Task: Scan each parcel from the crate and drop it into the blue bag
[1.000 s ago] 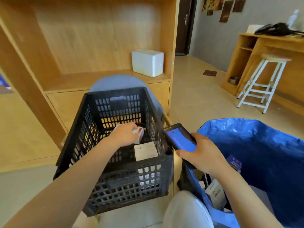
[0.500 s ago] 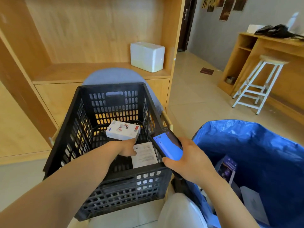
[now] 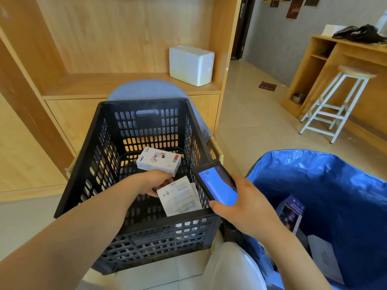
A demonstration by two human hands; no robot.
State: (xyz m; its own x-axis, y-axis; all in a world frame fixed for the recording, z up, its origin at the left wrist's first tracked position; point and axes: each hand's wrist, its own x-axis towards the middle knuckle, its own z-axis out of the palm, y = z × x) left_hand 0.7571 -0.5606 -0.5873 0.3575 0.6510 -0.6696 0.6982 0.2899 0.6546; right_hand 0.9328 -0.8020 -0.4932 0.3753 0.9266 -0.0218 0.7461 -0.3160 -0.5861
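Note:
A black slatted crate [image 3: 98, 164] sits in front of me. Inside it, my left hand [image 3: 154, 182] grips a flat white parcel with a printed label [image 3: 180, 198] by its upper left corner. A small white box with a red end [image 3: 158, 161] lies further back in the crate, just beyond my knuckles. My right hand [image 3: 244, 206] holds a black handheld scanner with a lit blue screen [image 3: 216, 184] over the crate's right rim. The blue bag [image 3: 335, 185] stands open at the right, with a dark purple box [image 3: 292, 214] and a white parcel [image 3: 326, 258] inside.
A wooden shelf unit [image 3: 125, 84] rises behind the crate, with a white foam box [image 3: 191, 64] on it. A grey chair back [image 3: 146, 90] shows behind the crate. A white stool [image 3: 339, 101] and a wooden counter stand at the far right on the tiled floor.
My left hand left the small white box and dropped back to the flat labelled parcel, which it now grips. The scanner in my right hand shifted slightly left, toward the crate.

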